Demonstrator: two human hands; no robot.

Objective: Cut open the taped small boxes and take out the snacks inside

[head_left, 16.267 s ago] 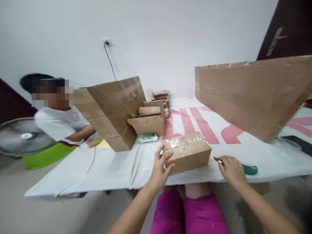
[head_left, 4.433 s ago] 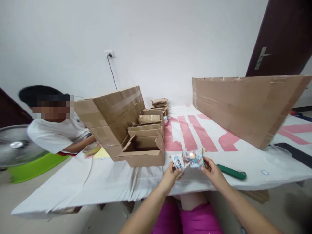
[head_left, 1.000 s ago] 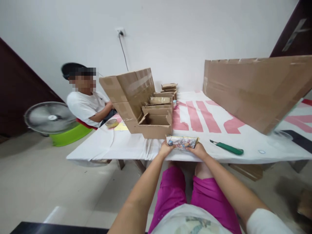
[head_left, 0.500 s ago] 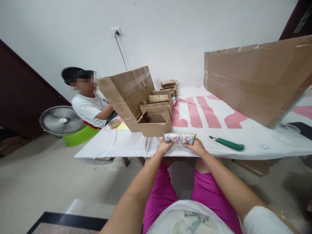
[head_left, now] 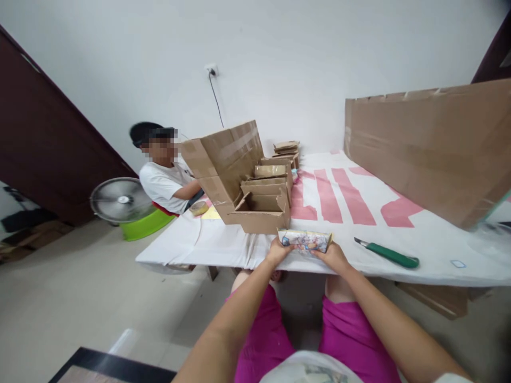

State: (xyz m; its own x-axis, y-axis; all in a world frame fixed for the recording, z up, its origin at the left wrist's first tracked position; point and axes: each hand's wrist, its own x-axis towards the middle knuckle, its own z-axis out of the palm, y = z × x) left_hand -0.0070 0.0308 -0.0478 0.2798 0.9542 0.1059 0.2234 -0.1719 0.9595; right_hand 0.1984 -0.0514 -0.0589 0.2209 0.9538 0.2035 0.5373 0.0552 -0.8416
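Note:
A flat, oblong packet (head_left: 305, 239) with a colourful cartoon-like print and yellowish edges is held just over the front edge of the table; its exact kind is unclear. My left hand (head_left: 278, 252) is closed on its left end, thumb across the printed face. On the right end my right hand (head_left: 334, 257) grips it the same way. Right behind the packet stands an open cardboard box (head_left: 264, 221). A green utility knife (head_left: 393, 255) with its blade out lies to the right of my right hand.
Tall cardboard panels stand at left (head_left: 229, 154) and right (head_left: 431, 143) on the white-covered table (head_left: 223, 250). More small boxes (head_left: 269, 171) line the left one. A tape roll (head_left: 198, 208), a seated person (head_left: 163, 178) and a fan (head_left: 120, 199) are at left.
The whole view has shifted, so things appear slightly lower and further right. Both hands keep their hold on the printed packet, which stays near the table's front edge.

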